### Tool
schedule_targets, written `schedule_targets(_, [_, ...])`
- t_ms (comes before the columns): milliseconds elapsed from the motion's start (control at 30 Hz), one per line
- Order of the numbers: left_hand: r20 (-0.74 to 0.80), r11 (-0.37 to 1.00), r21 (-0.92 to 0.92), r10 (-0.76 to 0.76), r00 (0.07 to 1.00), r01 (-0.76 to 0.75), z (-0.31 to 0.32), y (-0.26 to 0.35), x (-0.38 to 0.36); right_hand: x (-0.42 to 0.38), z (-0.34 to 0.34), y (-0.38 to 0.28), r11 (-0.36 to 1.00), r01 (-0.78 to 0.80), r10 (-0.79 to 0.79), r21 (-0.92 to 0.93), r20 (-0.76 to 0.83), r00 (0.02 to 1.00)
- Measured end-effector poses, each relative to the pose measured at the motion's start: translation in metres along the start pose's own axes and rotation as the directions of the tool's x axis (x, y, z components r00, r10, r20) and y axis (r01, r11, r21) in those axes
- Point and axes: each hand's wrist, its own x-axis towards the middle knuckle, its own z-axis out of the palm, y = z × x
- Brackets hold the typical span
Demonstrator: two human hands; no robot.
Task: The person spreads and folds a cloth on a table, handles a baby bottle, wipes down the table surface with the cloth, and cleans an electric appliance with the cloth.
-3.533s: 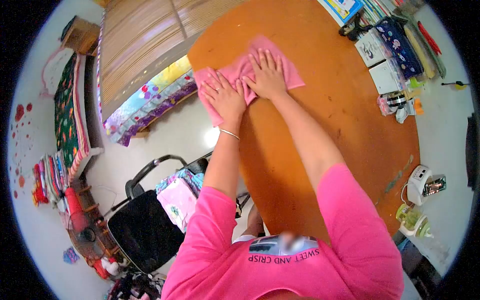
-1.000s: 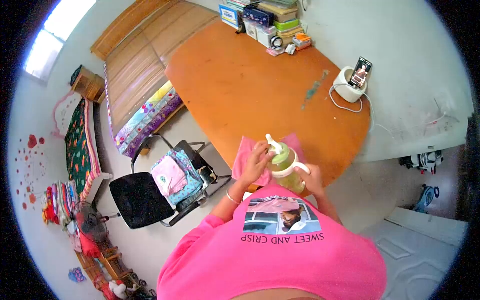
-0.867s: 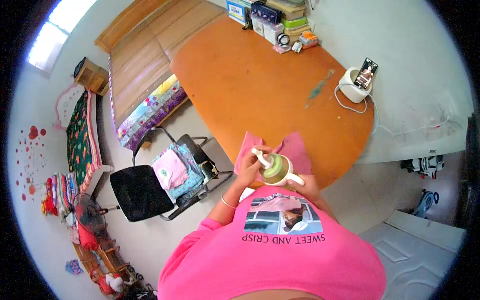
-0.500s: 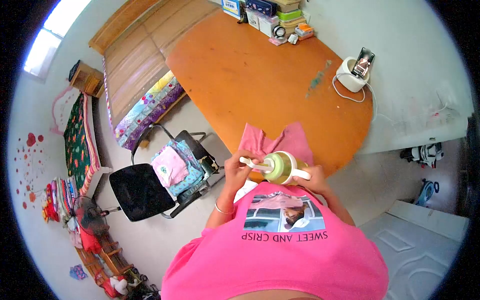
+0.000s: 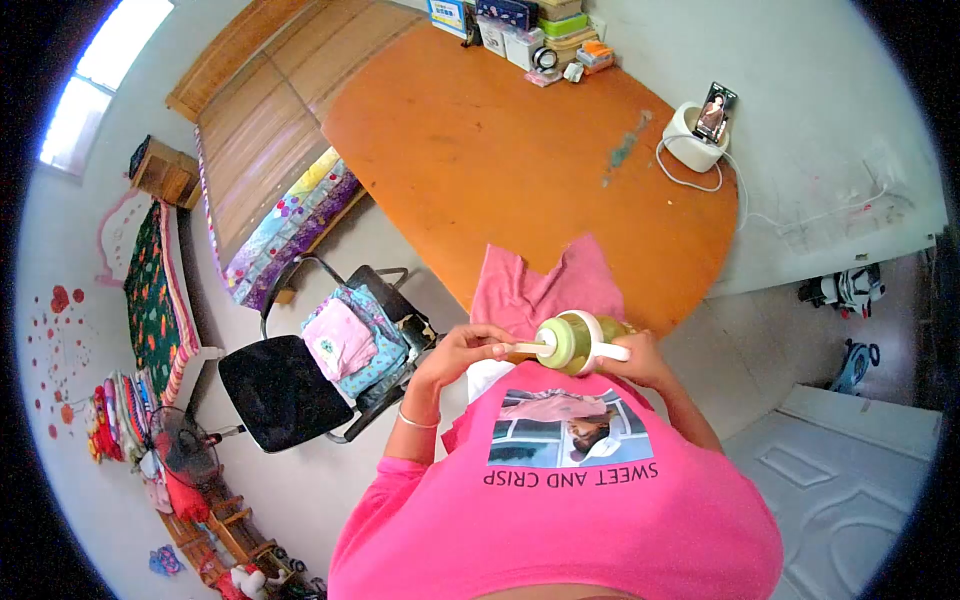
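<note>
In front of my chest I hold a green sippy bottle (image 5: 570,345) with white side handles, tilted over so that its top points left. My right hand (image 5: 636,362) is closed around the handle on the right. My left hand (image 5: 462,352) pinches the white mouthpiece part (image 5: 524,348) that sticks out from the lid. Just beyond the bottle, a pink cloth (image 5: 540,290) lies at the near edge of the orange table (image 5: 480,150).
A phone (image 5: 715,112) leans in a white round holder (image 5: 692,150) with a cable on the table's right. Boxes and books (image 5: 530,40) stand at the back. Left of me, a black chair (image 5: 280,395) carries folded clothes (image 5: 345,340). A fan (image 5: 185,445) stands farther left.
The bottle has turned slightly, its lid now facing more to the left. My left hand has shifted a little left and down, and the white mouthpiece part now lies more level.
</note>
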Motion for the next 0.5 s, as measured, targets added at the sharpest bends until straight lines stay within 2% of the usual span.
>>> schedule_targets(33, [0.001,1.0,-0.001,-0.003,1.0,0.003,-0.001,-0.002,0.001,-0.002,-0.001,-0.002,1.0,-0.003,0.003,0.001,0.0,1.0])
schedule_targets(100, [0.048,0.992,-0.07,-0.104,0.993,0.107,-0.005,-0.002,0.005,-0.002,-0.004,-0.007,0.999,0.007,-0.007,-0.039,0.007,1.0])
schedule_targets(233, [0.024,0.993,-0.02,-0.114,0.993,0.114,-0.012,-0.001,0.009,0.002,-0.003,-0.011,0.999,0.044,-0.043,-0.018,0.016,0.999])
schedule_targets(300, [-0.049,0.999,0.022,-0.037,0.998,0.038,-0.008,0.007,0.008,0.002,-0.004,-0.019,1.0,-0.004,0.004,0.0,0.026,1.0])
schedule_targets(333, [-0.121,0.996,0.082,-0.027,0.992,0.037,-0.003,0.01,0.006,0.002,-0.002,-0.019,1.0,0.002,-0.002,0.0,0.028,1.0])
schedule_targets(367, [-0.127,0.996,0.084,-0.023,0.992,0.034,0.004,0.015,0.005,0.001,0.001,-0.017,0.999,-0.022,0.023,-0.031,0.032,0.999])
schedule_targets(400, [-0.239,0.926,0.376,0.114,0.964,-0.016,0.013,0.021,0.003,0.001,0.003,-0.016,0.997,-0.046,0.048,-0.063,0.033,0.998])
schedule_targets(433, [-0.302,0.771,0.637,0.271,0.914,-0.018,0.023,0.026,0.001,0.0,0.005,-0.015,0.997,-0.042,0.045,-0.062,0.035,0.998])
schedule_targets(467, [-0.328,0.74,0.666,0.405,0.854,-0.095,0.032,0.027,0.0,-0.002,0.008,-0.014,0.996,-0.076,0.078,-0.04,0.029,0.997])
schedule_targets(500, [-0.33,0.741,0.665,0.404,0.853,-0.093,0.032,0.028,0.0,-0.002,0.009,-0.014,0.994,-0.112,0.112,-0.019,0.025,0.993])
